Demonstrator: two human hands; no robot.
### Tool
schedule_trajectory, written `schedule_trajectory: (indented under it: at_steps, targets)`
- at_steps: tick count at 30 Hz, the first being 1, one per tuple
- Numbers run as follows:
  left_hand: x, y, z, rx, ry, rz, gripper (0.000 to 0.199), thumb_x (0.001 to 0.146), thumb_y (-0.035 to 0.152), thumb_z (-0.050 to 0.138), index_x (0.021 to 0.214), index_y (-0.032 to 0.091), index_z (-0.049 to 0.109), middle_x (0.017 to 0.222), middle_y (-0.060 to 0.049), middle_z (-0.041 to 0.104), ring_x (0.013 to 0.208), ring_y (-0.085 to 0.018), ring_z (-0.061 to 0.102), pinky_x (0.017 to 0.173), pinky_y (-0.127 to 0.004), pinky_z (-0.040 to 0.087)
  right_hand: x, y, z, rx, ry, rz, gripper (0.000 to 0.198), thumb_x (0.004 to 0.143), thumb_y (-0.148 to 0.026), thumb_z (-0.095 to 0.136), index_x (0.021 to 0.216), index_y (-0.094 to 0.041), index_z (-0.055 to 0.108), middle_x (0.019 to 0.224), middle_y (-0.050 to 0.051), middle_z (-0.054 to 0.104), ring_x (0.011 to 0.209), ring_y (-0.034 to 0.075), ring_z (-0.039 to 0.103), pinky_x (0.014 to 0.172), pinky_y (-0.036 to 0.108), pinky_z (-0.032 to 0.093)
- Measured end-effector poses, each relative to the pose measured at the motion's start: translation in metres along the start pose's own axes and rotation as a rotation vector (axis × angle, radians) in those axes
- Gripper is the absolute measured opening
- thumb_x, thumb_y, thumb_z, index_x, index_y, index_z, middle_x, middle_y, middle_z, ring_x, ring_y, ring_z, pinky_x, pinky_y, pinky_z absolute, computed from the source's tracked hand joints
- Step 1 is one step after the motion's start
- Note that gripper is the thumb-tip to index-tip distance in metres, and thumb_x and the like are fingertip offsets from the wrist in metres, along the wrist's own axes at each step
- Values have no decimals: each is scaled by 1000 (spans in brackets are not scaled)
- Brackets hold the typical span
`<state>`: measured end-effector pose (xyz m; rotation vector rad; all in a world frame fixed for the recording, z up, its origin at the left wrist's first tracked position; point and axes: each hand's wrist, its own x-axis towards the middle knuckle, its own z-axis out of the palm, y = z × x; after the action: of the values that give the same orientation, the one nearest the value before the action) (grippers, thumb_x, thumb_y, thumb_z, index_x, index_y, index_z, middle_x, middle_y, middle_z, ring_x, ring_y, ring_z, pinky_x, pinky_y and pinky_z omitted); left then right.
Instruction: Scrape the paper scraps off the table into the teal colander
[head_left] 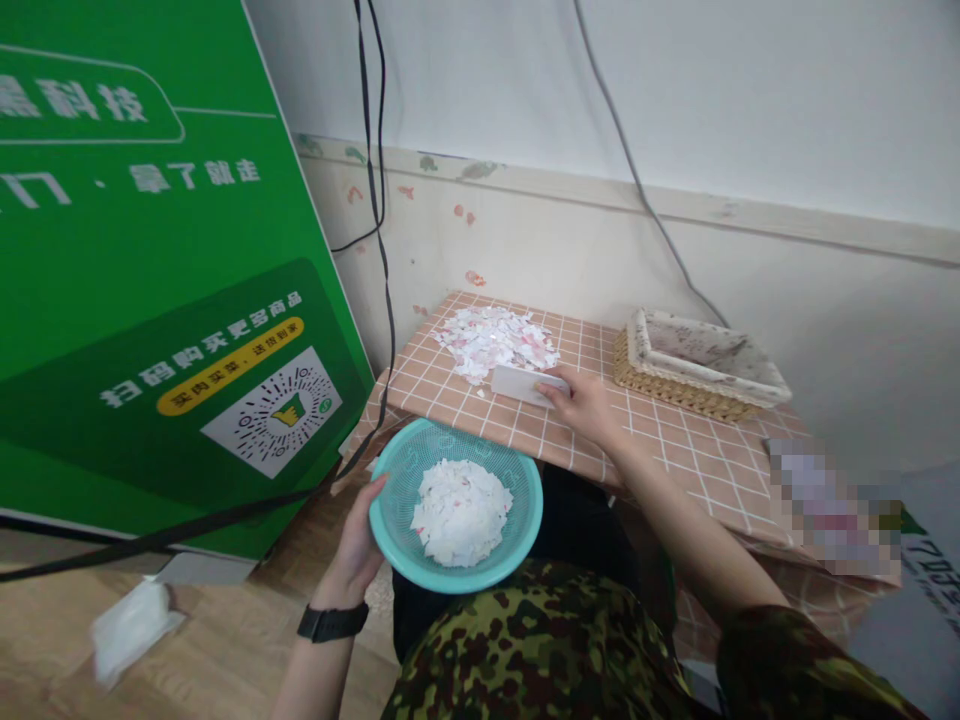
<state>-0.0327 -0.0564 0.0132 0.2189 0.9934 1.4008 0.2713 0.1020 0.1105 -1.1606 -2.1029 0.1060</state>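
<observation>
My left hand point(361, 540) grips the left rim of a turquoise plastic basket point(531, 520), held just below the table's front edge. Inside the basket lies a heap of white paper scraps point(461, 512), a few with pink marks. On the table, my right hand point(579, 400) pinches the right end of a flat white card-like piece point(519, 384), which rests on its long edge or slightly tilted. Right behind that piece, a loose pile of torn paper scraps point(491, 338), white with some pink, spreads over the checked cloth.
A wicker basket point(690, 395) with a cloth lining stands at the table's right. The brown checked tablecloth point(592, 345) reaches the wall. A green cabinet point(225, 260) rises at the left, and a black cable point(384, 270) hangs before it. A white plastic bag point(133, 625) lies on the floor.
</observation>
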Motion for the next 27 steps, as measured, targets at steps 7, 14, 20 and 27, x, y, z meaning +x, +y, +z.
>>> schedule_trajectory:
  at_steps: [7, 14, 20, 27]
  targets:
    - [-1, 0, 1, -5, 11, -2, 27, 76, 32, 65, 94, 14, 73, 92, -9, 76, 100, -30, 66, 92, -40, 49, 11, -4, 4, -3, -117, -110, 20, 91, -32, 51, 100, -21, 64, 84, 4, 70, 70, 18, 63, 63, 26, 40]
    - [0, -1, 1, -2, -2, 10, 34, 77, 34, 64, 103, 13, 71, 98, -11, 75, 99, -30, 66, 93, -39, 48, 14, -7, -26, -39, -216, -133, 17, 89, -31, 52, 93, -21, 66, 80, 4, 70, 70, 17, 63, 62, 25, 40]
    - [0, -1, 1, 3, -1, 3, 34, 76, 34, 65, 102, 13, 72, 97, -11, 75, 98, -30, 66, 92, -40, 48, -8, -28, -23, -152, -103, -75, 27, 92, -33, 46, 104, -21, 66, 72, 3, 69, 58, 15, 61, 56, 27, 40]
    - [-1, -1, 2, 4, 26, 13, 26, 74, 32, 67, 91, 14, 73, 87, -9, 76, 100, -32, 65, 93, -41, 48, -61, -60, 23, -216, -197, -243, 43, 88, -16, 41, 127, -24, 56, 114, 7, 67, 92, 19, 66, 74, 32, 53]
